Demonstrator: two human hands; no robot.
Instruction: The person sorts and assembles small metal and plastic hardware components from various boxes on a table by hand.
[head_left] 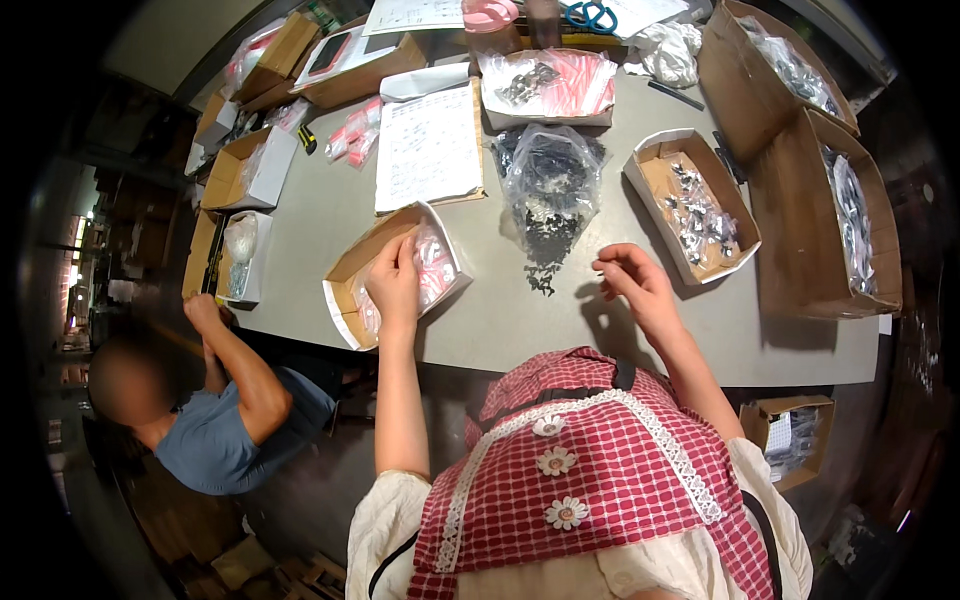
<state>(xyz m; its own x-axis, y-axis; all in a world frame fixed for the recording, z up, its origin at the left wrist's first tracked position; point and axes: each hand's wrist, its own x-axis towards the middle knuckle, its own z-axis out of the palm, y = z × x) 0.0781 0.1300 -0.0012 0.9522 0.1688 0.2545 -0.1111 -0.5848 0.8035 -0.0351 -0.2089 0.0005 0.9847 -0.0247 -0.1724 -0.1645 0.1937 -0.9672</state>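
My left hand (pixel 394 282) is over a white-and-brown cardboard tray (pixel 349 322) of small clear bags with red strips (pixel 434 268). Its fingers are pressed together at the tips, and whatever they may hold is hidden. To the right, my right hand (pixel 640 288) hovers above the table, fingers loosely bent and slightly apart, with nothing visible in them. Between the hands, small black parts (pixel 543 278) spill from the mouth of a clear plastic bag (pixel 548 185) that lies on the table.
A second cardboard tray (pixel 650 170) holds small bags with black parts. Written sheets (pixel 430 140) lie beyond the left tray. Behind is a box of red-striped bags (pixel 585 88). Tall cartons (pixel 800 225) line the right edge. At the left sits another person (pixel 235 420) in a blue shirt.
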